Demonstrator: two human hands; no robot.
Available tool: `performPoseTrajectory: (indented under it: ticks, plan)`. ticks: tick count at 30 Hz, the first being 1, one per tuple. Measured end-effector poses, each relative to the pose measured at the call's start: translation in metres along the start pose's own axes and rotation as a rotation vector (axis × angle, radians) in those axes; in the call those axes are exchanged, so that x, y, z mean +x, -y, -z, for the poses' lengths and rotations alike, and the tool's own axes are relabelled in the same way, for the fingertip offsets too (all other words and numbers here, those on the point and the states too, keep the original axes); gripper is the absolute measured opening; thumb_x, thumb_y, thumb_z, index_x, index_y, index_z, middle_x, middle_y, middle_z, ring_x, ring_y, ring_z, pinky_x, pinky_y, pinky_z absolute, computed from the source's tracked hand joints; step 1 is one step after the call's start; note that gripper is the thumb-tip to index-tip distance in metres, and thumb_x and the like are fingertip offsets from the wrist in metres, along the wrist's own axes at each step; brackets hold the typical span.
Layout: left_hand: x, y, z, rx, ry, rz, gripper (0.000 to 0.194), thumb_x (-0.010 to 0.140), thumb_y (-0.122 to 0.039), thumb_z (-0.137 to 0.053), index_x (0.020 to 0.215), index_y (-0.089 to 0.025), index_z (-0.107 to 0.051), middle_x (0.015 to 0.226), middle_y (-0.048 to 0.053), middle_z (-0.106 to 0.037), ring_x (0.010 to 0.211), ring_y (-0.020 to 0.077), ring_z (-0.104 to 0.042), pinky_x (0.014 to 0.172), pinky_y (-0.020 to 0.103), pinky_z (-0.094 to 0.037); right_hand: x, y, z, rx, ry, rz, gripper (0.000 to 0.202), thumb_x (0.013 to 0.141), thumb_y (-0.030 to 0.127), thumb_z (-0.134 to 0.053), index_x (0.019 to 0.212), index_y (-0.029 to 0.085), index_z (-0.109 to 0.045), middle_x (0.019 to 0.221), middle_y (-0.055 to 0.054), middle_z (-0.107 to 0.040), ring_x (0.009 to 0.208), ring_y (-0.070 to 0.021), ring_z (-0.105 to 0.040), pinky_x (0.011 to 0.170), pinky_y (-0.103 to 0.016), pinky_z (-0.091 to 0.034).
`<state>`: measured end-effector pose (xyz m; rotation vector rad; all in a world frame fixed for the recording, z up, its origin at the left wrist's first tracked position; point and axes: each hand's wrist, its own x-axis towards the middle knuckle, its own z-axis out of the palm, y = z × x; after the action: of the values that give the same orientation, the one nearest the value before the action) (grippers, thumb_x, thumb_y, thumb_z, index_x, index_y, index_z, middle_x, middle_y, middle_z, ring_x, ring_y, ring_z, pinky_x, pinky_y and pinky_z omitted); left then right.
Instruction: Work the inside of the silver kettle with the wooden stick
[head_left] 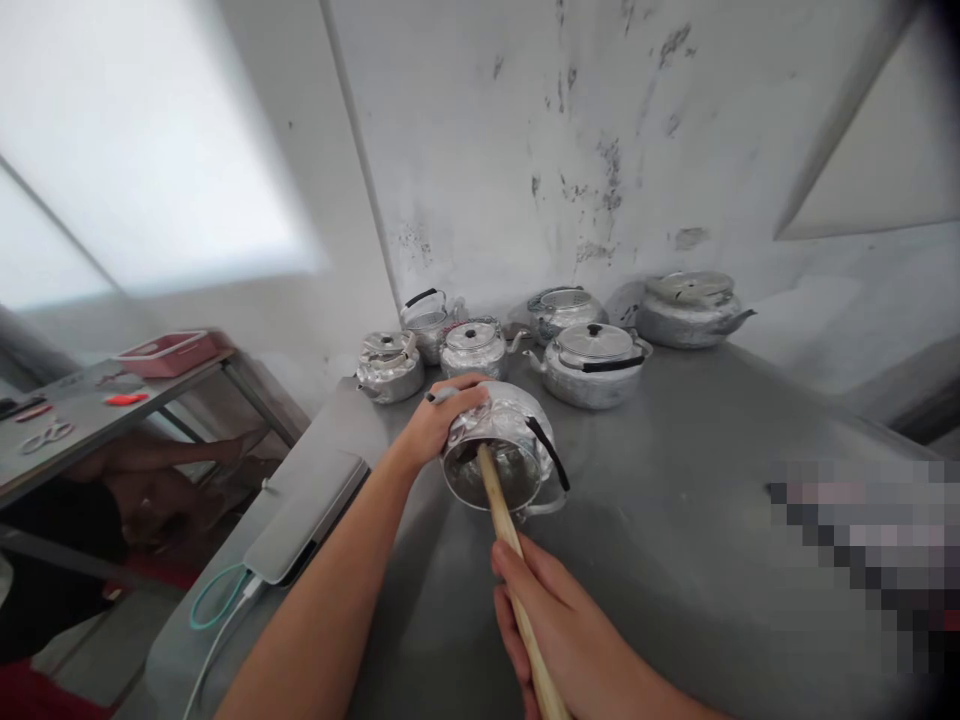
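Head view, right fingers (506, 560) clamped on smooth wooden stick (491, 490), left fingers (469, 380) gripping dented, round metal kettle (501, 415)

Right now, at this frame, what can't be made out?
All in the head view:
What the wooden stick's inner end touches: too dark inside the held kettle.
The stick's near end: cut off by the bottom edge.
White cable's far end: cut off by the bottom edge.
Thing at the right: blurred into blocks.
Rear kettle's lower body: behind the front lidded kettle.
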<state>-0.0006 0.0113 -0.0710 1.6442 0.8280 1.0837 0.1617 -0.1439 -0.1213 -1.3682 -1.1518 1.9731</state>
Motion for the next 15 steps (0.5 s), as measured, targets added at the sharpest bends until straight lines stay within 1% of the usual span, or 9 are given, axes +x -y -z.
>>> performPoseTrajectory:
  ticks: [3,6,9,11,15]
  plan:
    - [-0.008,0.000,-0.001,0.025,-0.017,-0.035,0.040,0.088,-0.042,-0.066,0.112,-0.010,-0.072,0.099,0.008,-0.070,0.087,0.0207,-0.059,0.076,0.028,-0.044,0.000,-0.001,-0.001,-0.006,-0.010,0.001,0.030,0.108,0.045,-0.027,0.095,0.025,-0.047,0.046,0.012,-0.045,0.028,-0.0079,-0.040,0.031,-0.016,-0.040]
    - [-0.015,-0.004,-0.004,0.128,-0.025,-0.067,0.041,0.090,-0.042,-0.065,0.117,-0.011,-0.072,0.107,0.009,-0.069,0.096,0.0236,-0.060,0.083,0.029,-0.045,-0.001,-0.005,-0.003,-0.018,-0.036,0.016,0.032,0.106,0.051,-0.032,0.095,0.026,-0.048,0.046,0.012,-0.045,0.029,-0.0076,-0.040,0.034,-0.016,-0.041]
    - [-0.019,-0.009,-0.008,0.219,-0.020,-0.070,0.046,0.092,-0.045,-0.064,0.125,-0.014,-0.069,0.112,0.009,-0.069,0.100,0.0252,-0.061,0.086,0.030,-0.045,-0.002,-0.010,-0.004,-0.032,-0.041,0.048,0.033,0.104,0.055,-0.036,0.094,0.026,-0.048,0.047,0.012,-0.045,0.032,-0.0068,-0.040,0.037,-0.015,-0.041]
    - [-0.019,-0.010,-0.010,0.230,-0.016,-0.071,0.045,0.092,-0.046,-0.063,0.122,-0.013,-0.070,0.111,0.010,-0.070,0.099,0.0258,-0.061,0.086,0.030,-0.046,-0.002,-0.011,-0.005,-0.053,-0.043,0.045,0.033,0.104,0.054,-0.036,0.092,0.025,-0.048,0.045,0.012,-0.045,0.032,-0.0067,-0.040,0.037,-0.015,-0.040]
    - [-0.017,-0.008,-0.009,0.194,-0.019,-0.083,0.039,0.089,-0.046,-0.064,0.105,-0.011,-0.071,0.097,0.007,-0.068,0.089,0.0225,-0.060,0.080,0.029,-0.045,-0.002,-0.011,-0.005,-0.041,-0.075,0.052,0.034,0.105,0.052,-0.033,0.093,0.025,-0.049,0.046,0.011,-0.045,0.032,-0.0072,-0.041,0.038,-0.016,-0.041]
